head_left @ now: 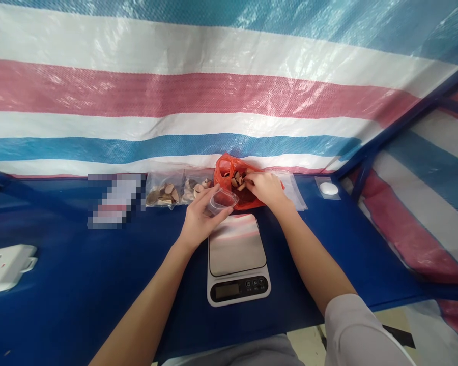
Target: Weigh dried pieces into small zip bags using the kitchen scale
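Between the thumb and fingers of my left hand (200,216) is a clear plastic bag (223,200), its mouth held wide above the back edge of a kitchen scale (236,249). Just right of it, a red plastic bag (226,170) lies open with brown-and-pale dried slices (237,180) inside. My right hand (265,187) reaches into the red bag, fingertips closed together at the slices. Whether a slice is pinched there is too small to make out. The scale's steel plate carries nothing, and its display shows no readable figure.
Two clear bags of similar slices, one left (164,194) and one nearer (194,188), stand along the striped sheet (175,96). Flat clear bags (295,193) lie right of the red bag. A white oval object (328,188) sits farther right. A white power strip (7,267) is at left.
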`<state>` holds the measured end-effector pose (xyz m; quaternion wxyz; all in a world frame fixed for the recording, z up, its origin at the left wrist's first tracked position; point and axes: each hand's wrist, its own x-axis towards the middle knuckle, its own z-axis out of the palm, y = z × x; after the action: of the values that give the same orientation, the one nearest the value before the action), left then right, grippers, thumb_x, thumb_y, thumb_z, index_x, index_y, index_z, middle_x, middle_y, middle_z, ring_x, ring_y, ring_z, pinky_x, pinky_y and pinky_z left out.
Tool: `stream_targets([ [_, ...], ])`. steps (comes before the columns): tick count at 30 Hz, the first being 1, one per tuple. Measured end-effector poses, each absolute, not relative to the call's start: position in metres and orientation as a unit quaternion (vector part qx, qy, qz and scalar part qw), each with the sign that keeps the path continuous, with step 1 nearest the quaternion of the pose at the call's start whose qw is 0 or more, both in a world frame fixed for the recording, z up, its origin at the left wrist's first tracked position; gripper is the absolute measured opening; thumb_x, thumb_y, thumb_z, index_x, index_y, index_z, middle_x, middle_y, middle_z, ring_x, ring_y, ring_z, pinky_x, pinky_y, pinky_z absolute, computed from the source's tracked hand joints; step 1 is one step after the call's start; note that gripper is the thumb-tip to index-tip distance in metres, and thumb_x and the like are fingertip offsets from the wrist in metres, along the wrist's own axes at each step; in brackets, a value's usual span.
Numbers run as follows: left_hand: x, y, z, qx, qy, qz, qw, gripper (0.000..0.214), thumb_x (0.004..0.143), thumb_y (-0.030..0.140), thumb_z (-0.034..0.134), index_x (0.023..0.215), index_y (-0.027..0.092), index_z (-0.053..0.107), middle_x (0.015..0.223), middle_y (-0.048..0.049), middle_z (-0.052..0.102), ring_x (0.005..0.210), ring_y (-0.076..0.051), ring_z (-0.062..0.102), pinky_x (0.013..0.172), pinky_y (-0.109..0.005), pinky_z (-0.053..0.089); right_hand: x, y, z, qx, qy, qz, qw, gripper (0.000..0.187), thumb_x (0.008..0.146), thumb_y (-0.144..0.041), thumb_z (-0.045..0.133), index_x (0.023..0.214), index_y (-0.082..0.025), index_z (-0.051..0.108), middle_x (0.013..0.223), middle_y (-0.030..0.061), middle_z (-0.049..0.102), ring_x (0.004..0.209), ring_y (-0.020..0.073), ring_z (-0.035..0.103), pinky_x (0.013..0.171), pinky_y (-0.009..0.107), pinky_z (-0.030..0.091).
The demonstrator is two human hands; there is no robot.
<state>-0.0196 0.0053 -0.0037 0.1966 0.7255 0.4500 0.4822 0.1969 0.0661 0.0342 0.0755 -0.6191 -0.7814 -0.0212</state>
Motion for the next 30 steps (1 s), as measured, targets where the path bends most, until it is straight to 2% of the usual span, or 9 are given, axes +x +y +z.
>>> stream_targets([
  [5, -0.019, 0.005, -0.004, 0.724, 0.448, 0.485, 0.198, 0.061, 0.08, 0.048, 0.078, 0.131, 0.018, 0.066, 0.131, -0.0102, 0.07, 0.131, -0.03, 0.06, 0.115, -0.045, 0.046, 0.203, 0.068, 0.038, -0.606, -0.787, 0.042, 0.11, 0.025, 0.095, -0.027, 0.057, 0.106, -0.026, 0.08, 0.106, 0.0055, 0.079, 0.096, 0.0243, 0.072, 0.081, 0.032, 0.049],
  [14, -0.019, 0.004, -0.002, 0.72, 0.454, 0.485, 0.202, 0.06, 0.079, 0.048, 0.079, 0.13, 0.019, 0.067, 0.13, -0.0105, 0.07, 0.126, -0.029, 0.063, 0.111, -0.044, 0.049, 0.213, 0.068, 0.041, -0.542, -0.787, 0.171, 0.241, 0.019, 0.09, -0.023, 0.065, 0.092, -0.026, 0.083, 0.099, 0.0012, 0.081, 0.086, 0.0183, 0.074, 0.085, 0.027, 0.052],
  [21, -0.019, 0.003, -0.002, 0.719, 0.437, 0.494, 0.218, 0.061, 0.078, 0.047, 0.08, 0.131, 0.019, 0.066, 0.13, -0.0124, 0.07, 0.125, -0.03, 0.064, 0.109, -0.046, 0.05, 0.219, 0.062, 0.051, -0.466, -0.722, 0.336, 0.386, 0.019, 0.081, -0.033, 0.074, 0.093, -0.022, 0.083, 0.098, 0.0029, 0.081, 0.095, 0.0226, 0.075, 0.091, 0.034, 0.057],
  [25, -0.018, 0.002, 0.0, 0.721, 0.431, 0.489, 0.234, 0.063, 0.078, 0.047, 0.08, 0.133, 0.02, 0.065, 0.133, -0.0127, 0.068, 0.127, -0.03, 0.062, 0.11, -0.046, 0.049, 0.21, 0.049, 0.069, -0.432, -0.706, 0.387, 0.405, 0.021, 0.076, -0.035, 0.078, 0.093, -0.021, 0.082, 0.098, 0.0041, 0.081, 0.095, 0.0231, 0.075, 0.091, 0.037, 0.059],
  [30, -0.018, 0.002, 0.0, 0.726, 0.42, 0.487, 0.244, 0.066, 0.079, 0.048, 0.079, 0.136, 0.021, 0.063, 0.135, -0.0123, 0.067, 0.129, -0.031, 0.06, 0.111, -0.047, 0.047, 0.196, 0.036, 0.08, -0.407, -0.735, 0.39, 0.377, 0.017, 0.079, -0.032, 0.077, 0.091, -0.021, 0.083, 0.093, 0.0029, 0.081, 0.088, 0.021, 0.075, 0.084, 0.032, 0.059],
])
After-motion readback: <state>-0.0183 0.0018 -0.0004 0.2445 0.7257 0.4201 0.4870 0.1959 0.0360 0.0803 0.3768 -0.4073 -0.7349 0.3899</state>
